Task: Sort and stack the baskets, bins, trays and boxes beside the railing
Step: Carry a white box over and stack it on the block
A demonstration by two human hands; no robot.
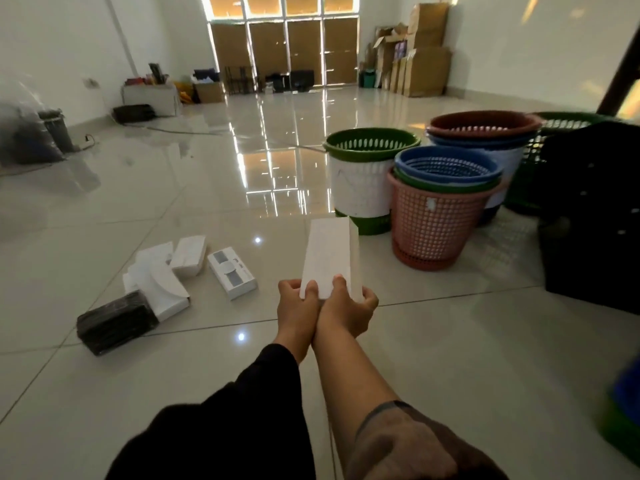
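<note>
Both hands hold a long white box (pixel 330 256) above the tiled floor, its far end pointing away from me. My left hand (pixel 297 306) grips its near left corner and my right hand (pixel 349 308) grips its near right corner, wrists touching. On the floor to the left lie several white boxes (pixel 162 282), one printed with a watch (pixel 231 271), and a black wrapped box (pixel 116 322). Stacked baskets stand to the right: a pink basket (pixel 436 230) with green and blue ones (pixel 446 164) nested inside, and a green basket with a white wrap (pixel 363 178).
A taller stack topped by a brown basket (pixel 485 124) stands behind, with a green mesh basket (pixel 568 121) and a black crate (pixel 595 216) at far right. Blue and green bins (pixel 627 410) show at the right edge. Cardboard boxes (pixel 426 64) line the far wall.
</note>
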